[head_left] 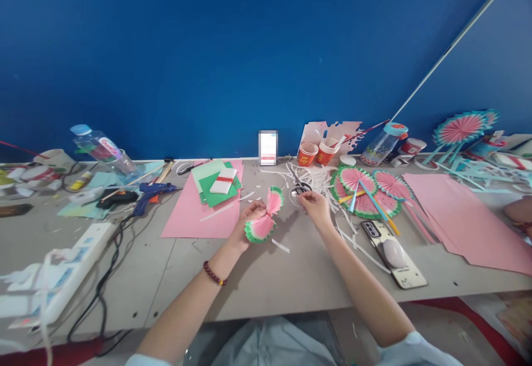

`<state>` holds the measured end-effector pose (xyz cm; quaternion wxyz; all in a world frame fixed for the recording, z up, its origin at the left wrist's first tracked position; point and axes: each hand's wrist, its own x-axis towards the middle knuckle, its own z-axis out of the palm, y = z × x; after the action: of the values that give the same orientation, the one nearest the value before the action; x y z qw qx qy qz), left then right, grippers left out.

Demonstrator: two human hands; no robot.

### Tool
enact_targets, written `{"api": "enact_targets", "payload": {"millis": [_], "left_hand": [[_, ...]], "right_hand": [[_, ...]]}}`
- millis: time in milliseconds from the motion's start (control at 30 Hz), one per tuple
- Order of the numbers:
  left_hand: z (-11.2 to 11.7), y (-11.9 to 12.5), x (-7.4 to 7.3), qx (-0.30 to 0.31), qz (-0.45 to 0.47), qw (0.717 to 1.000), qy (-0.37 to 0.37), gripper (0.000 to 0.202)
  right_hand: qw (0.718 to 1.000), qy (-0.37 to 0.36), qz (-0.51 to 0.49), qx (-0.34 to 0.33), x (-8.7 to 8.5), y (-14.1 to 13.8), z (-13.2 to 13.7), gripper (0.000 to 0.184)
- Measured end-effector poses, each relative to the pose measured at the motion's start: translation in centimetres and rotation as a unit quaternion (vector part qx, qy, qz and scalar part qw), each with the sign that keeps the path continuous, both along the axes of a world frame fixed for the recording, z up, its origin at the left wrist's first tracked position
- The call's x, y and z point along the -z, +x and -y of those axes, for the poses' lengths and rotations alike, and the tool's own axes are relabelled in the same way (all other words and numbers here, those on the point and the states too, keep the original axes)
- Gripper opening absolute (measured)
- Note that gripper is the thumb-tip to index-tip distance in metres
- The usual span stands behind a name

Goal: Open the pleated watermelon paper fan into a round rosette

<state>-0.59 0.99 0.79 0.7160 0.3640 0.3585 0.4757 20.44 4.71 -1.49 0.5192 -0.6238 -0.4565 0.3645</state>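
Paper fan [264,216], pleated pink with green rims, is pinched at its middle by the closed left hand [250,214], its long axis tilting from lower left to upper right. The right hand [313,202] curls over scissors [298,191] just beside it. Both sit over a cluttered grey counter [291,277] against a blue wall [249,50].

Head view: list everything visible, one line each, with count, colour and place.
folded paper fan: one, pink with green edge, table centre, pinched in the left hand
scissors: one, dark handles, at the right hand
finished fans: several, pink and green, right of centre
pink sheets: a stack, far right
pink sheet: one, left of centre, green paper on it
glue gun: one, blue, left
paper cups: a few, red, by the wall
phone: one, near the right forearm
power strip: one, white, far left
left hand: holds fan
right hand: touches scissors
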Motion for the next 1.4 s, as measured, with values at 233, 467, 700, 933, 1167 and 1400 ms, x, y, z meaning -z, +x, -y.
{"api": "enact_targets", "payload": {"millis": [233,467,700,933,1167,1400], "left_hand": [[0.4,-0.1,-0.1,0.047,0.054,0.997,-0.013,0.021],[0.7,-0.3,-1.0,0.049,0.175,0.979,-0.091,0.036],[0.8,-0.2,-1.4,0.099,0.256,0.954,-0.118,0.043],[0.7,-0.3,-1.2,0.093,0.271,0.949,-0.128,0.043],[0.8,-0.3,-1.0,0.147,0.248,0.949,-0.127,0.056],[0.4,-0.3,-0.6,0.08,0.157,0.983,-0.058,0.063]], "right_hand": [[0.982,0.076,0.166,-0.044,1.2,0.1,0.1,0.03],[0.975,0.062,0.21,-0.036,0.2,0.2,0.7,0.024],[0.991,0.067,0.096,-0.066,-1.2,-0.3,1.2,0.021],[0.995,0.033,-0.036,-0.091,-1.7,-0.5,1.1,0.041],[0.949,-0.011,-0.193,-0.249,-2.6,-1.4,2.1,0.038],[0.943,-0.025,-0.247,-0.221,-1.5,-2.2,2.3,0.029]]}}
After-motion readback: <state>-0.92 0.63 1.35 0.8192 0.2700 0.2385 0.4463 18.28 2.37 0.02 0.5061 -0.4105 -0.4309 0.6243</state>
